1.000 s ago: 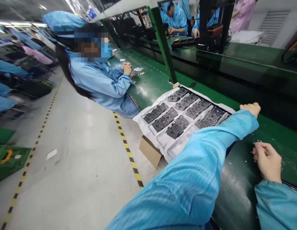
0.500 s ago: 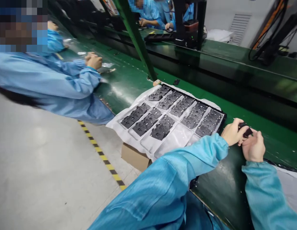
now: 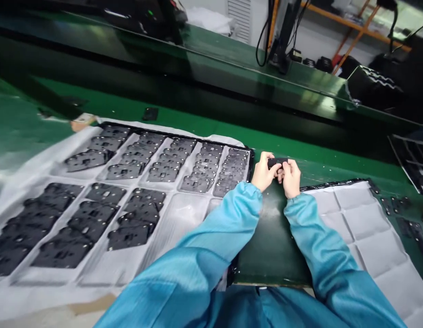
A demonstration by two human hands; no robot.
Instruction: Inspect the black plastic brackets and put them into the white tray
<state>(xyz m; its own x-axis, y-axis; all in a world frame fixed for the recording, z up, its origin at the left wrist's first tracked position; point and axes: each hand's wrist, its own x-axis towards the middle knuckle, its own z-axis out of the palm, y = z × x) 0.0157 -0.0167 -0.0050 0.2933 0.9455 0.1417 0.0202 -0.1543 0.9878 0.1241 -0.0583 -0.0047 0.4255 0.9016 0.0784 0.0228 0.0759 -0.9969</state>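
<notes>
Between my two hands I hold a small flat black part (image 3: 277, 162) above the green bench (image 3: 271, 241). My left hand (image 3: 265, 172) grips its left end, thumb against the near side. On its right end, the fingers of my right hand (image 3: 290, 177) are closed. The part's exact kind is too small to tell. To the left lies a compartment tray (image 3: 184, 209) lined with white sheeting, and several of its compartments carry overlapping rows of flat black plates (image 3: 138, 214). My left forearm covers part of the tray's near right side.
On the right is a second tray (image 3: 361, 200) covered with a white sheet. Loose black parts (image 3: 399, 205) lie beyond it. A single black piece (image 3: 150, 114) rests behind the left tray, near a green post (image 3: 43, 98). A raised ledge (image 3: 211, 59) runs along the back.
My view has swung to the right, so the co-worker has left the frame and the right tray shows. Both hands still hold the black part, now turned more level.
</notes>
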